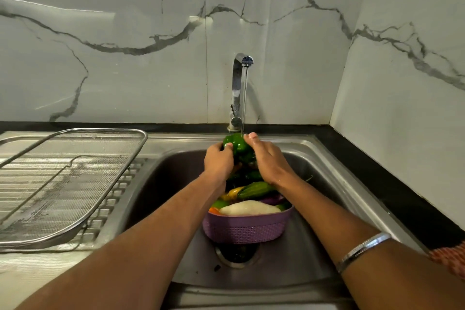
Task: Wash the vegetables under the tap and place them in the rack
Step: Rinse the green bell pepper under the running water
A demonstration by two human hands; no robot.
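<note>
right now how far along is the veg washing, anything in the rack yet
Early on. Done: nothing shows in the mesh rack on the drainboard. In hand: the left hand and right hand hold a green pepper under the running tap. Left: the purple basket in the sink is heaped with vegetables, each to be rinsed and racked.

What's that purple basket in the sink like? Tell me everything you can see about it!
The purple basket looks like plastic, moulded in a woven pattern with tiny holes and a smooth rim. It sits upright in the steel sink, just behind the drain and in front of the tap. It is piled full of vegetables: a pale whitish one at the front, a striped green one, and bits of yellow, orange and purple. Neither hand touches it; the arms reach over it.
</note>
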